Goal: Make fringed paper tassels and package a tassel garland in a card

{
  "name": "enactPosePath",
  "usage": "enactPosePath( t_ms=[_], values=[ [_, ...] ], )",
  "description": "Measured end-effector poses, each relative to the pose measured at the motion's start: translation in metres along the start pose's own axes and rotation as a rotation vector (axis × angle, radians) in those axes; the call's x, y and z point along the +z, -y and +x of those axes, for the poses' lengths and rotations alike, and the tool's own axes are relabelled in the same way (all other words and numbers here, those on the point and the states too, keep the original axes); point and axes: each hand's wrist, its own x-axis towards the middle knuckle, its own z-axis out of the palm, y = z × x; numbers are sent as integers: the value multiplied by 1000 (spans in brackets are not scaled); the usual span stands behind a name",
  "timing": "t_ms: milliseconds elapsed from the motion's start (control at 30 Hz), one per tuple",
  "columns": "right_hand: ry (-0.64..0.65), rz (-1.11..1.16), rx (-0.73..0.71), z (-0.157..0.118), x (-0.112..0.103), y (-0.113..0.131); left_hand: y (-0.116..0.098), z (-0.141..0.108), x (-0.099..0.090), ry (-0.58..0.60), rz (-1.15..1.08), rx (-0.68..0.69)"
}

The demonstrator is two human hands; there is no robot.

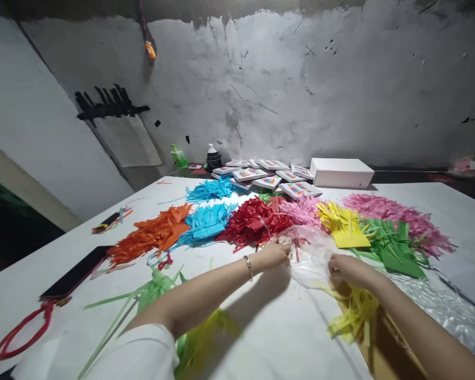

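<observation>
Plastic bag [309, 252]: being held at the bench [273, 327] centre, between both hands.
Left hand [275, 253]: grip being pinched on the bag's 9 o'clock edge.
Right hand [342, 269]: grip being closed on its 3 o'clock edge.
Red fringed paper [253, 221]: lying at 11 o'clock, touching the bag.
Yellow fringed paper [342, 224]: lying at 1 o'clock.

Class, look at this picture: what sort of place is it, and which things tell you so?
Probably a home craft workspace: piles of fringed coloured paper cover a white table, small boxed packs are stacked by a rough plastered wall, and both hands handle a clear plastic bag.
</observation>
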Motion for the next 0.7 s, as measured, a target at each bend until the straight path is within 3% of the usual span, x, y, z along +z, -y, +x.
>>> enactPosePath(
  t_ms=[100, 233, 400, 567, 700],
  values=[
    [156, -2, -100, 17, 10, 35, 32, -47, -9, 17, 15, 13],
    [156, -4, -208, 43, 19, 109, 69, -124, -19, -4, 23, -72],
    [162, 4, -323, 79, 28, 202, 102, -230, -34, 7, 64, -304],
    [171, 49, -350, 113, 52, 282, 114, -313, -42, 25, 91, -540],
    [165, 125, -324, 133, 73, 320, 100, -328, -29, 3, 84, -638]
  ],
)
